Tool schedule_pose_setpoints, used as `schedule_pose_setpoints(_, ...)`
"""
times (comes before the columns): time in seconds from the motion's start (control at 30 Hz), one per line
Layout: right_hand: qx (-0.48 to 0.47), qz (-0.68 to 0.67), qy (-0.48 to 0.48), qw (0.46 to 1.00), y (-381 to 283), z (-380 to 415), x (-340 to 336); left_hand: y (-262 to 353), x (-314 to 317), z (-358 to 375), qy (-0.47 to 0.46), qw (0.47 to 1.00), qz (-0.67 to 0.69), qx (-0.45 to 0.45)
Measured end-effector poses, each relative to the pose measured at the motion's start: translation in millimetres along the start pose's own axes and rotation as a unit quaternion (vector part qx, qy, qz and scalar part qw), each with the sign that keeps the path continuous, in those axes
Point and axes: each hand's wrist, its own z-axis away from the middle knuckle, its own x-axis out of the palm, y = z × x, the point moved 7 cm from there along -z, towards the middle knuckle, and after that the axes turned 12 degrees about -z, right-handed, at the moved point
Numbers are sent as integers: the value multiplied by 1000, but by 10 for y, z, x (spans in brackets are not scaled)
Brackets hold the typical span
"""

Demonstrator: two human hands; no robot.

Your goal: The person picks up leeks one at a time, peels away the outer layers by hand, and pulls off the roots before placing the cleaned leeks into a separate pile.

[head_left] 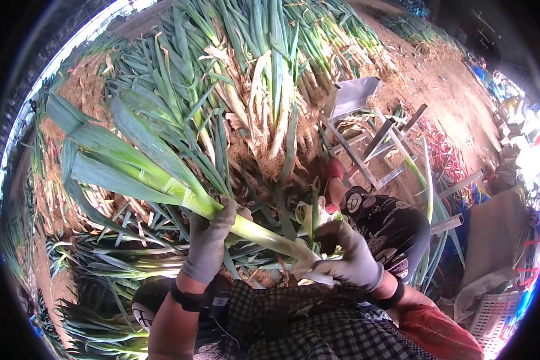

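A large green onion lies slantwise across my lap, its broad green leaves up to the left and its pale base down to the right. My left hand, in a grey glove, is wrapped round the stalk just below where the leaves fan out. Also gloved, my right hand is closed at the base end, with its fingers on the loose pale outer layer. The glove partly hides the root end. Stripped leaves lie just beyond my right hand.
Many green onions are piled in front with roots toward me; more bunches lie at the left. A metal frame stands on the ground at the right, with red strings behind. A white plastic basket sits at the lower right.
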Motion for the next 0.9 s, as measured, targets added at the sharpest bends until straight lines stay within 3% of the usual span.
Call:
schedule_pose_setpoints(0.03, -106, 128, -12, 986, -165, -83, 71, -19, 18, -3, -1, 1000, -1, 1)
schedule_pose_setpoints(0.07, -98, 190, 2, 977, -57, -108, 105, -7, 57, -6, -9, 1000, -7, 28)
schedule_pose_setpoints(0.13, -114, 168, -26, 979, 129, -217, 243, 18, 114, -1, -17, 998, -14, 58)
schedule_pose_setpoints(0.17, -41, 118, -29, 992, 161, -231, 269, 14, 141, 9, -30, 998, 9, 59)
schedule_pose_setpoints(0.3, -48, 159, -10, 986, 259, -101, 197, 56, 119, 41, -50, 996, 43, 59)
schedule_pose_setpoints(0.37, 62, -74, 53, 994, 508, -2, 62, 65, 124, 50, -56, 996, 46, 61)
schedule_pose_setpoints(0.4, 63, -73, 52, 994, 527, 27, 9, 49, 117, 58, -53, 996, 52, 53)
schedule_pose_setpoints(0.47, 147, -330, 60, 930, 694, 122, -36, 7, 97, 81, -47, 996, 56, 42)
schedule_pose_setpoints(0.53, 106, -332, 59, 935, 700, 147, -85, -39, 131, 92, -68, 994, 82, 23)
schedule_pose_setpoints(0.67, 46, -188, 25, 981, 417, 221, -210, -33, 158, 80, -65, 994, 83, 25)
schedule_pose_setpoints(0.7, -17, -87, -43, 995, 310, 248, -172, 6, 90, 55, -45, 996, 63, 42)
schedule_pose_setpoints(0.77, -133, 113, -194, 965, 142, 311, -17, 2, -97, 8, 4, 997, 52, 59)
schedule_pose_setpoints(0.8, -130, 197, -250, 939, 112, 340, 77, -14, -151, -9, 8, 997, 51, 61)
schedule_pose_setpoints(0.9, -135, 261, -242, 925, -49, 290, 126, 85, -240, -53, 2, 979, 169, 110)
